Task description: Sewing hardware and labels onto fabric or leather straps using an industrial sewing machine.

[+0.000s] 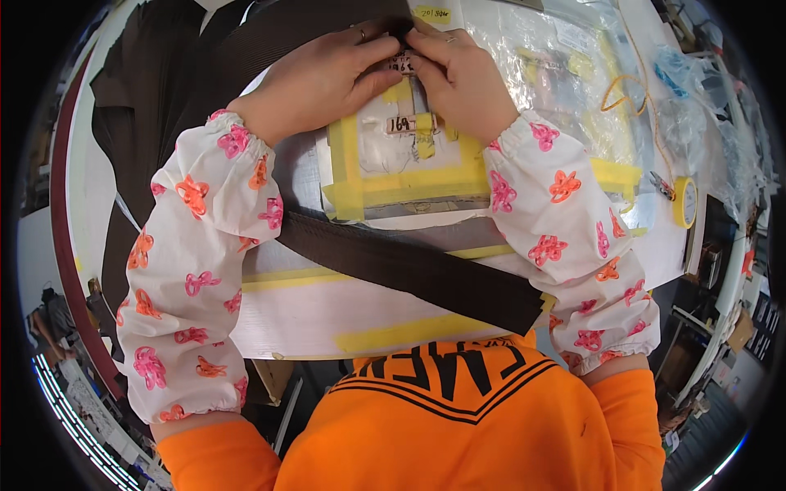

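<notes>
At the far middle of the table, my left hand (340,80) and my right hand (465,82) meet with bent fingers, thumbs toward each other. Their fingertips pinch the edge of a dark brown ribbed fabric (184,69), which spreads away to the left. Parts of the fingertips are hidden in the dark cloth. Beneath the hands lies a flat template (409,176) edged with yellow tape, with small handwritten labels (401,124) on it. A long dark fabric strip (409,266) runs slantwise between my forearms, below the template.
Clear plastic sheeting (565,74) covers the right of the white table (295,327). An orange cord (629,82) lies over it. Small snips (661,186) sit beside a yellow tape roll (685,203) at the right edge. Crumpled clear plastic (696,106) lies farther right.
</notes>
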Available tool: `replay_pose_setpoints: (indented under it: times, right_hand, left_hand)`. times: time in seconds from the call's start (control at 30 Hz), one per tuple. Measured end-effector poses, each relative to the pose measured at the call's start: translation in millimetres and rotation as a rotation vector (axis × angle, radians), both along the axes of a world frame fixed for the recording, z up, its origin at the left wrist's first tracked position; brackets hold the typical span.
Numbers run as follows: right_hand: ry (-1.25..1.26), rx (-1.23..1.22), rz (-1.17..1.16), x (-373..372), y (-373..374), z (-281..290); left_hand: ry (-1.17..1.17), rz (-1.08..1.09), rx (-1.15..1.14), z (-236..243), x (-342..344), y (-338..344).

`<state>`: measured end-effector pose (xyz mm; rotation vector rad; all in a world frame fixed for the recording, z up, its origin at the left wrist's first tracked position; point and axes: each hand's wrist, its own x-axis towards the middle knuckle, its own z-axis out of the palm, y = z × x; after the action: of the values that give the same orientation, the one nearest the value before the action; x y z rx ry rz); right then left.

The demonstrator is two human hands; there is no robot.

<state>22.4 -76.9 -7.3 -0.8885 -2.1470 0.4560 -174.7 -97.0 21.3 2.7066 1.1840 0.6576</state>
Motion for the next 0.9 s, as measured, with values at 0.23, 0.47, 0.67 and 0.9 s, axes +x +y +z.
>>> replay_pose_setpoints:
  times: [0.23,0.47,0.67,0.9]
  right_hand:
    - [-0.638,0.396,-0.294,-34,-17,18]
    - [-0.675,0.292,-0.255,-41,-23,25]
    - [-0.617,0.164,-0.024,-18,1,36]
    - [-0.558,0.150,0.119,10,9,44]
  left_hand:
    - [0.223,0.289,-0.369,41,19,-18]
    - [0.262,0.154,0.333,48,12,-35]
    - [0.193,0.177,0.112,15,-17,-16]
    - [0.096,-0.022,0.068,20,-13,10]
